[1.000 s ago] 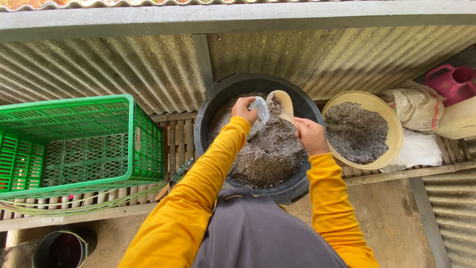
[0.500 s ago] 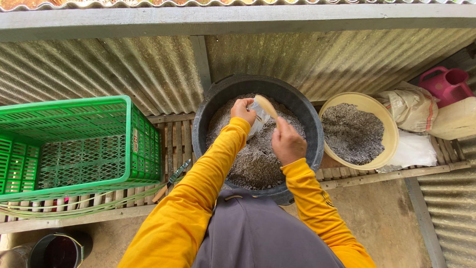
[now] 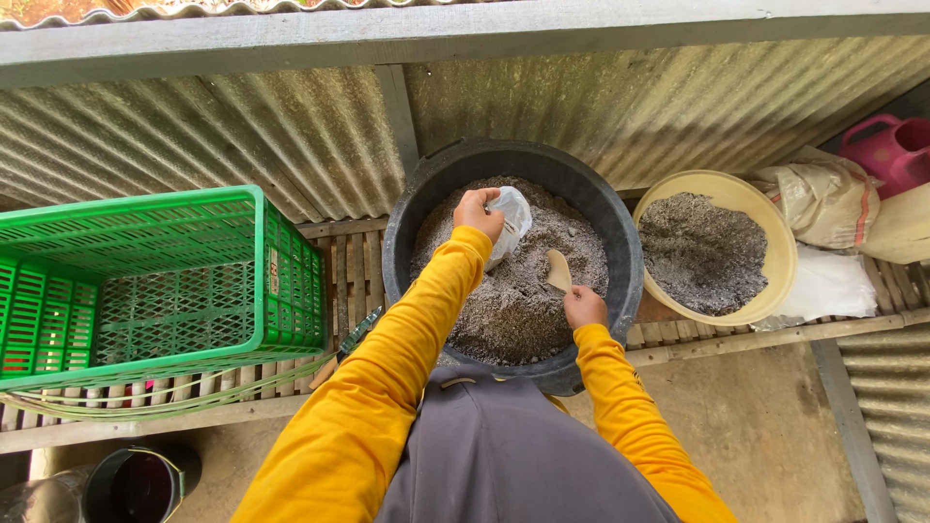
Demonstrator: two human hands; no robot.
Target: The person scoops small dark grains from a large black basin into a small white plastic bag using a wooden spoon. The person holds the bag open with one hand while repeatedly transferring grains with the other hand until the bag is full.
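A large black tub (image 3: pixel 417 223) holds a heap of grey granular soil mix (image 3: pixel 513 310). My left hand (image 3: pixel 478 211) grips a small clear plastic bag (image 3: pixel 510 221) over the tub's far side. My right hand (image 3: pixel 584 307) holds a pale beige scoop (image 3: pixel 558 270) with its bowl dug into the mix near the tub's middle. Both sleeves are yellow.
A green plastic crate (image 3: pixel 165 281) stands on the slatted bench at left. A yellow basin (image 3: pixel 775 242) of the same grey mix sits right of the tub, with a sack (image 3: pixel 823 199), a white bag (image 3: pixel 828 286) and a pink can (image 3: pixel 886 150) beyond. Corrugated metal wall behind; a dark bucket (image 3: pixel 136 484) below left.
My right hand has drawn the scoop away from the bag and lowered it into the grey mix. My left hand keeps the bag in about the same place.
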